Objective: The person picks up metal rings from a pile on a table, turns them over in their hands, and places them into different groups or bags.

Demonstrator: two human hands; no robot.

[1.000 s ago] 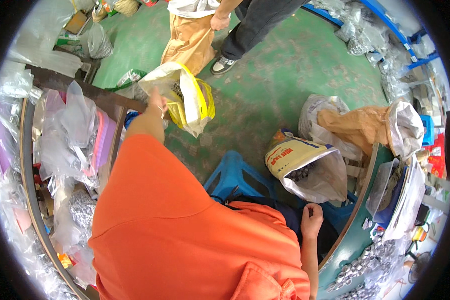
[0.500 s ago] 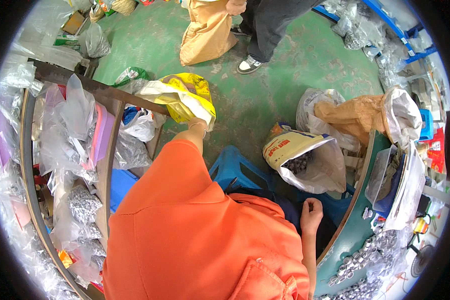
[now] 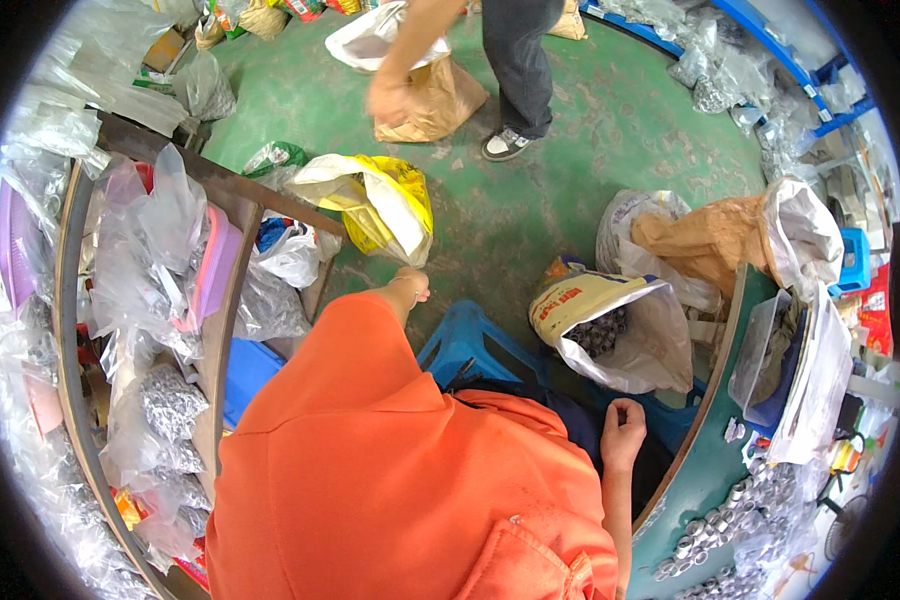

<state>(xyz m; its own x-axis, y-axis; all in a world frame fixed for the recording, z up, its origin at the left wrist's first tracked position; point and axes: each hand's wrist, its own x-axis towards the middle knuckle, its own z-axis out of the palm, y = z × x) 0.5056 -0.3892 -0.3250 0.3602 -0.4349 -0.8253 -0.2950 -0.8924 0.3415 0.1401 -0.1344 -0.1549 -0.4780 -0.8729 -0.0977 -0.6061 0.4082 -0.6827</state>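
A: Fingers of the left hand [image 3: 415,287], in the head view: how do they stand?

B: Small and partly turned away. They look bent, just below the yellow-and-white sack [image 3: 403,190]. I see nothing in them, but can't make out how far they part or whether they touch it.

A: And the right hand [image 3: 622,435]?

B: Loosely half-curled by the lap, with nothing visible in the fingers.

A: How would that sack handle?

B: Soft and floppy, I'd judge, with a skin perhaps a bit slick but not fragile. Its contents are mostly hidden, so heavy or light is anyone's guess. I'd gather the white rim in a full fist, or take both sides of the mouth if it proves heavy.

A: What's under it?

B: A green floor [image 3: 590,140], scuffed in patches. The sack appears to sit there, mouth gaping.

A: And the room?

B: Ahead, a co-worker [image 3: 518,60] stands by a tan sack [image 3: 445,100]. A blue stool [image 3: 463,325] is near the person. To the right, a cream sack [image 3: 565,300] shows small dark pieces [image 3: 598,333], and the green bench [image 3: 695,487] carries metal rings [image 3: 697,543].
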